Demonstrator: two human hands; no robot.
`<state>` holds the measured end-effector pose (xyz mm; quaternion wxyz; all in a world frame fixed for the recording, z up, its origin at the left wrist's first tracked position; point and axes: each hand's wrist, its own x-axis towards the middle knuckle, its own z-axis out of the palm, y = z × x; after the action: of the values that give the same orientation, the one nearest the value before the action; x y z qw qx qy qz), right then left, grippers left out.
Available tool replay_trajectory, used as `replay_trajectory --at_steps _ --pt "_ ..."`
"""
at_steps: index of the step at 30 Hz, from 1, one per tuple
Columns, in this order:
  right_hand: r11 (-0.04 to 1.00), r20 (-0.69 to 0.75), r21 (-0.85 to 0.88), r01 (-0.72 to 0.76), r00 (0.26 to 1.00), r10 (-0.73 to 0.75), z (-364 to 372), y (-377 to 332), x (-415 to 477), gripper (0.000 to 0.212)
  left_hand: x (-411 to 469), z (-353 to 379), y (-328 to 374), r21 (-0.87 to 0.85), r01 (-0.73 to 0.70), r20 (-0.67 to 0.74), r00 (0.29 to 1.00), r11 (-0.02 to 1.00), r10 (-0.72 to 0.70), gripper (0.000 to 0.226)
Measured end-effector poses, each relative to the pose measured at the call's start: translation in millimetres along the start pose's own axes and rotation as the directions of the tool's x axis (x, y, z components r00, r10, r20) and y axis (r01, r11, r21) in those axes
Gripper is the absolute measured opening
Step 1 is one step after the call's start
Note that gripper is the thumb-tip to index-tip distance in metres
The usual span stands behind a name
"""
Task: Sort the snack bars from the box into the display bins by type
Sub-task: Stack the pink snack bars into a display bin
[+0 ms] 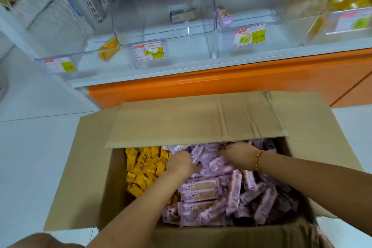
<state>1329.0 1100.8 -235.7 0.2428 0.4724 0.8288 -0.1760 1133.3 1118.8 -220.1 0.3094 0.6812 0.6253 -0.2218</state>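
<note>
An open cardboard box (84, 167) on the floor holds several yellow snack bars (143, 169) on its left and a heap of purple snack bars (221, 193) on its right. My left hand (180, 162) reaches into the far part of the purple heap, its fingers buried among the bars. My right hand (237, 154), with a gold bracelet on its wrist, also digs into purple bars under the far flap. What either hand grips is hidden. Clear display bins stand above: the left bin (80, 58) holds one yellow bar (107, 50), the right bin (261, 32) holds a purple bar (225, 17).
The box's far flap (197, 121) hangs over the back of the contents. A middle clear bin (167, 32) holds a dark bar (182, 15). The bins sit on a white shelf above an orange cabinet (221, 80). Yellow goods fill a bin (350, 2) at the far right.
</note>
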Motion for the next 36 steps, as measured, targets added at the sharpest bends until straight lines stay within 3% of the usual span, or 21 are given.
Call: replay_trajectory --at_steps 3,6,8,11,13,16,20,23,25,29,33,36 --pt "0.998 0.032 0.056 -0.018 0.999 0.016 -8.0 -6.8 -15.7 0.048 -7.6 10.5 1.6 0.009 -0.015 -0.184 0.983 1.0 0.017 0.039" --pt "0.976 -0.001 0.216 -0.015 1.0 0.016 -21.8 -13.6 -38.6 0.043 -24.9 -7.7 -2.9 -0.038 -0.025 -0.149 0.989 0.999 0.019 0.029" --pt "0.9 -0.063 0.435 0.005 0.998 0.025 -34.4 -15.7 -56.8 0.027 -41.9 -32.2 -13.0 -0.225 -0.077 -0.058 0.996 0.971 0.065 0.016" --pt "0.684 -0.181 0.725 0.075 0.98 0.085 -69.9 -14.9 -92.0 0.036 -78.3 -70.3 -25.1 -0.641 -0.172 0.019 0.971 0.748 0.24 0.032" --pt "0.583 -0.361 0.79 0.19 0.913 0.191 -102.1 -12.6 -113.5 0.029 -96.9 -90.4 -25.2 -0.687 -0.307 -0.113 0.941 0.658 0.321 0.029" --pt "0.424 -0.536 0.821 0.381 0.769 0.347 -142.5 -7.3 -131.1 0.031 -117.7 -114.1 -6.7 -0.772 -0.429 -0.274 0.89 0.469 0.365 0.034" --pt "0.462 -0.529 0.807 0.367 0.798 0.29 -158.8 -11.4 -123.0 0.026 -121.4 -129.4 24.5 -0.869 -0.474 -0.403 0.844 0.14 0.355 0.034" --pt "0.502 -0.545 0.802 0.324 0.741 0.393 -159.2 -14.7 -113.4 0.037 -113.6 -129.7 42.3 -0.912 -0.406 -0.408 0.873 -0.062 0.267 0.016" --pt "0.514 -0.574 0.791 0.332 0.695 0.433 -163.2 -13.5 -113.4 0.038 -105.8 -128.9 51.6 -0.903 -0.416 -0.429 0.887 -0.11 0.168 0.008" --pt "0.61 -0.6 0.74 0.282 0.688 0.409 -179.0 -11.6 -120.3 0.034 -90.1 -134.1 67.1 -0.906 -0.407 -0.419 0.9 -0.116 0.116 0.026" --pt "0.5 -0.571 0.802 0.327 0.668 0.478 -189.5 -4.5 -111.6 0.032 -80.9 -140.1 73.7 -0.928 -0.329 -0.365 0.896 -0.172 0.252 0.036" --pt "0.349 -0.524 0.85 0.395 0.706 0.476 -202.9 5.2 -111.7 0.036 -76.2 -151.2 71.5 -0.908 -0.325 -0.407 0.838 -0.266 0.364 0.049"
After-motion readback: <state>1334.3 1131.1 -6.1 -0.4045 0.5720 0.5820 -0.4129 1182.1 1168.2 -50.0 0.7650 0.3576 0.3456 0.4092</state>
